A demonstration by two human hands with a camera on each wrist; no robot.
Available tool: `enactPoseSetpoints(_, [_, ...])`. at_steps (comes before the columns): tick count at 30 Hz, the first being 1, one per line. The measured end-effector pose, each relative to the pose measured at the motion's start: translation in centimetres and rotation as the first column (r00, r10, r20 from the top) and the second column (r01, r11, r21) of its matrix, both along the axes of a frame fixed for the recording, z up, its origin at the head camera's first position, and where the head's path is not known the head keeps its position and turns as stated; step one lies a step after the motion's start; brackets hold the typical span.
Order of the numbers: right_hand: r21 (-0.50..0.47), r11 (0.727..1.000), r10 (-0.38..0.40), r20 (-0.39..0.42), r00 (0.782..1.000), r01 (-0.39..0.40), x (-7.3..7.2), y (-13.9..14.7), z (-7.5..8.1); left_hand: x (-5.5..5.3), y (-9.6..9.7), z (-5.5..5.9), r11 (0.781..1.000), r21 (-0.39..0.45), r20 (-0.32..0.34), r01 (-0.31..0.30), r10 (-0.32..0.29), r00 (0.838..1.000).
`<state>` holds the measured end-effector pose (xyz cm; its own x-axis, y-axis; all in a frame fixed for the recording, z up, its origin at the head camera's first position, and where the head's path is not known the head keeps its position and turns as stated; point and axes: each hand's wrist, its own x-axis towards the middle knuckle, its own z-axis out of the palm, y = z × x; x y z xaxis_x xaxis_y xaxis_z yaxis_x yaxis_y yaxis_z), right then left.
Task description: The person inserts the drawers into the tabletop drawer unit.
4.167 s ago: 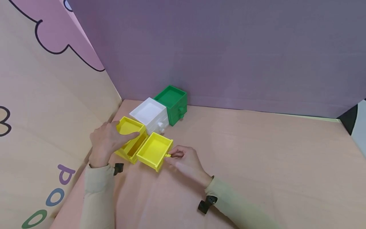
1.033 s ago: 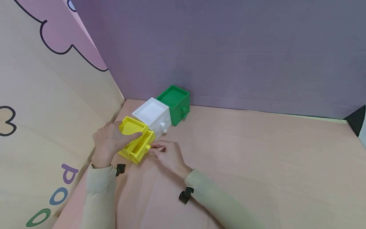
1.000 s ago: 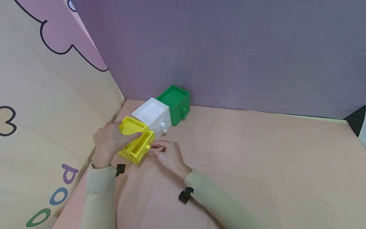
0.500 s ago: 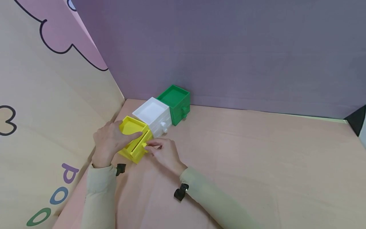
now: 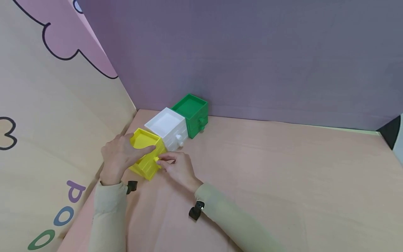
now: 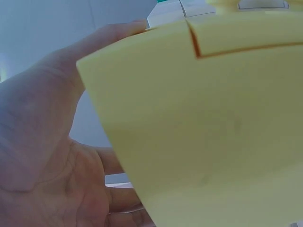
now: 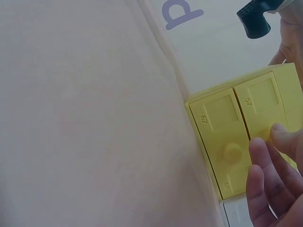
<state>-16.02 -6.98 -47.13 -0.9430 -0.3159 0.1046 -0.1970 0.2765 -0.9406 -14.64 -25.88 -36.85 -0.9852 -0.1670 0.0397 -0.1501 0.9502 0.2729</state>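
A small yellow two-drawer box [image 5: 148,168] stands at the front of a row by the left wall. My left hand [image 5: 117,157] grips it from the left, thumb across its top tray; in the left wrist view, fingers [image 6: 125,198] wrap its far side. My right hand [image 5: 179,169] pinches the knob [image 5: 156,159] of the upper drawer [image 7: 255,104], marked 57. That drawer sits pushed in, its front level with the lower drawer [image 7: 220,116], whose round knob [image 7: 232,153] is uncovered. My fingertips hide part of the upper knob in the right wrist view.
A white drawer box [image 5: 166,123] stands directly behind the yellow one, and a green drawer box [image 5: 190,106] behind that, near the purple back panel [image 5: 252,63]. A pink cloth [image 5: 283,182] covers the table. The cream printed wall [image 5: 63,115] rises at left.
The yellow drawer, fully out of the box earlier, has slid in until its front is level. My right hand has moved left with the knob; my left hand has kept its grip.
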Motion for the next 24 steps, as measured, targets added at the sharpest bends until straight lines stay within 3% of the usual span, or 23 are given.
enactPoseSetpoints(11, [-0.096, 0.995, 0.005, 0.018, 1.0, -0.003, 0.3, 3.1, 0.2, -0.1, 0.7, -0.8, 1.0, -0.012, -0.007, -0.016, 0.016, 1.0])
enactPoseSetpoints(19, [-0.088, 0.988, -0.123, 0.071, 0.99, 0.129, 0.2, 9.2, 1.7, -0.2, 0.9, -1.1, 0.998, -0.055, -0.011, 0.019, -0.02, 1.0])
enactPoseSetpoints(24, [-0.07, 0.983, -0.165, 0.071, 0.984, 0.17, 0.3, 14.0, 2.1, 0.3, 1.4, -1.5, 0.998, -0.029, -0.003, 0.056, -0.057, 0.998])
